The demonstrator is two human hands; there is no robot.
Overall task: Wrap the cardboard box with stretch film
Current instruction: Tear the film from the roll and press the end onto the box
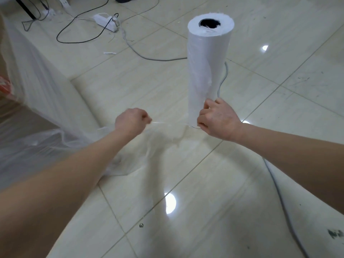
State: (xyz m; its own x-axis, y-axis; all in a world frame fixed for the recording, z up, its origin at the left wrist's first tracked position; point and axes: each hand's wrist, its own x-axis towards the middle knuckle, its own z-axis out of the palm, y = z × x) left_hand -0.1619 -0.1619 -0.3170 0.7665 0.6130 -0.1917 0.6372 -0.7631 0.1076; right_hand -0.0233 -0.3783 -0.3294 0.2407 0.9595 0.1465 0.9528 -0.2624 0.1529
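Head view: the cardboard box [6, 107] sits at your far left, cut off by the frame edge and draped in stretch film [37, 75]. It carries a red print, too blurred and cropped to read. The film runs off the box, slumps onto the floor [223, 183] and narrows to a taut strand between your hands. Your left hand [130, 121] pinches that strand with curled fingers. Your right hand [217, 119] grips the lower end of the roll [206, 67], which stands upright with its dark core hole facing you. Further out on the glossy tiles lie a white power strip [106, 22], a black cable [58, 35] looped beside it, and a grey cable [279, 192] trailing under your right arm.
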